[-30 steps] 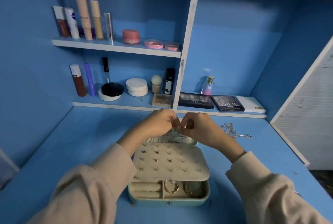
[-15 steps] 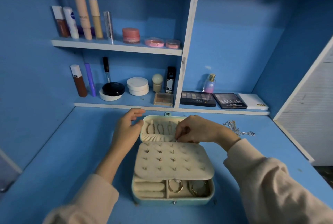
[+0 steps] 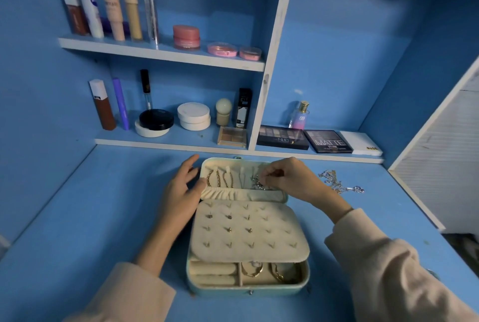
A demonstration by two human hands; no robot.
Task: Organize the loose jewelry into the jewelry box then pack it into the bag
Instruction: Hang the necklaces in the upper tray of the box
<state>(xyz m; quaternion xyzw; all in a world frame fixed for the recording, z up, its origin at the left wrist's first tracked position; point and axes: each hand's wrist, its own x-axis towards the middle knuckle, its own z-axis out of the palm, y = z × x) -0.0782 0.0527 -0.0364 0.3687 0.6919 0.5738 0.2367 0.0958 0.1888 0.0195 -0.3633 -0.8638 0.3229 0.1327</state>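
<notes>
My right grip (image 3: 293, 179) pinches a silver chain (image 3: 257, 183) in the box lid (image 3: 233, 166) at 12 o'clock. My left grip (image 3: 181, 192) rests flat, fingers straight, on its 9 o'clock edge. The chain looks light, limp and tangle-prone, best taken near its clasp; a loose chain (image 3: 339, 183) lies on the surface (image 3: 103, 218) at 3 o'clock.

Cream-lined teal jewelry box (image 3: 220, 289), blue desk (image 3: 85, 218)

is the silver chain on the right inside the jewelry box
No, the silver chain lies on the blue table, to the right of the jewelry box and outside it.
</notes>
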